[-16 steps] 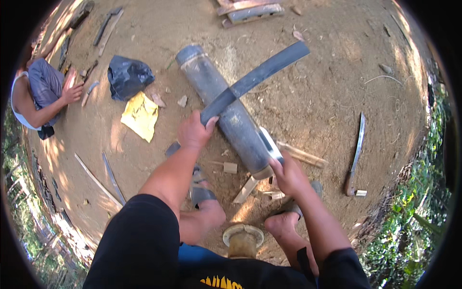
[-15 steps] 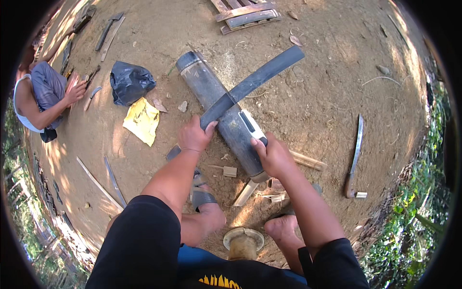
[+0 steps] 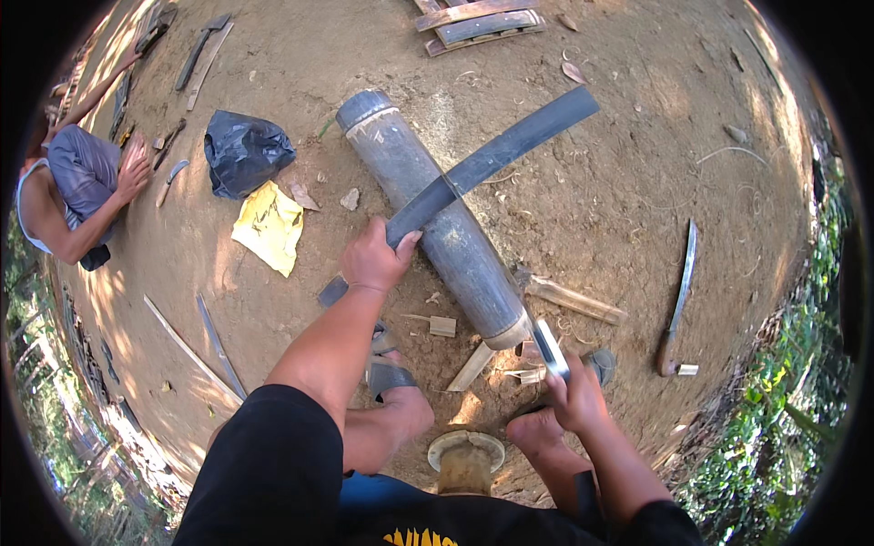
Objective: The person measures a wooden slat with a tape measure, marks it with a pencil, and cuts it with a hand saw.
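My left hand (image 3: pixel 375 257) is closed around a long, dark, slightly curved flat strip (image 3: pixel 510 141), shaped like a machete blade. The strip lies slantwise across a thick grey cylinder (image 3: pixel 469 273) resting on the ground, its broad end reaching out to the upper right. A grey end shows below my left wrist, seemingly the same strip. Low on the right, beside the cylinder's near end, my right hand (image 3: pixel 578 400) grips a small flat white-and-dark tool (image 3: pixel 550 346), clear of the strip. The tool is seen nearly edge-on, so its kind is unclear.
Wood offcuts (image 3: pixel 575 300) lie near my feet, with a round flanged post (image 3: pixel 464 448) between them. A machete (image 3: pixel 683 282) lies at right. At left are a black plastic bag (image 3: pixel 246 150), a yellow bag (image 3: pixel 269 227) and a seated person (image 3: pixel 77 191). Slats (image 3: pixel 482 27) are piled far off.
My right hand has drawn the white-and-dark tool down and right, off the cylinder, turning it edge-on. My left hand still holds the strip. The seated person's arm has stretched toward the far left.
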Available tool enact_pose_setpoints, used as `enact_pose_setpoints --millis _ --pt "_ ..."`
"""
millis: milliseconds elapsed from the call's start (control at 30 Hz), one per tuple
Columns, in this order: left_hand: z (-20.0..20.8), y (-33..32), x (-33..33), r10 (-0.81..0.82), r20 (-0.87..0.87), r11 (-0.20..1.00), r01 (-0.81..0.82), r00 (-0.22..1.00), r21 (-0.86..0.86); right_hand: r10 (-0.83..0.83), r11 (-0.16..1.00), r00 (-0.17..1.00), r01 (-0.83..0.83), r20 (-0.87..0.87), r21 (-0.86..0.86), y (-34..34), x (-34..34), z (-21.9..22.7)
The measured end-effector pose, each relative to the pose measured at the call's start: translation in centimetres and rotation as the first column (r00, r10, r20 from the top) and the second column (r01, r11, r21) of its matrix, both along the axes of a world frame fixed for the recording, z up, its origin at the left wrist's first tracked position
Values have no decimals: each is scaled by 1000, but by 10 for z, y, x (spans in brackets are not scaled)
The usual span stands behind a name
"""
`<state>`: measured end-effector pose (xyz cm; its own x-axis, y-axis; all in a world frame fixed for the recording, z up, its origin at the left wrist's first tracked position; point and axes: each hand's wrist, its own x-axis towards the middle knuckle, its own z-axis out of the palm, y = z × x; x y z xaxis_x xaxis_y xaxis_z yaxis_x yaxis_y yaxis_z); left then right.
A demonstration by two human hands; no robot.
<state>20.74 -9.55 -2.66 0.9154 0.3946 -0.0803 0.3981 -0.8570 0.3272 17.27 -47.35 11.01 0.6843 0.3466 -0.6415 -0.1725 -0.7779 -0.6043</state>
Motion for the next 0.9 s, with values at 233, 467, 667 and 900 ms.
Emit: enact_pose_setpoints --millis 233,467,667,900 --pt "-3 -3 7 -15 -14 1000 15 1000 14 -28 996 1000 28 -2 -84 101 93 -8" --pt "0 -6 -7 28 -56 1000 -28 998 -3 -6 993 978 -19 -209 -115 56 66 -5" --pt "-4 7 9 11 16 1000 -12 1000 6 30 991 998 -37 -55 -131 48 39 -1" --pt "-1 -12 20 2 8 1000 -2 1000 -12 48 990 999 -49 -12 -135 119 117 -15"
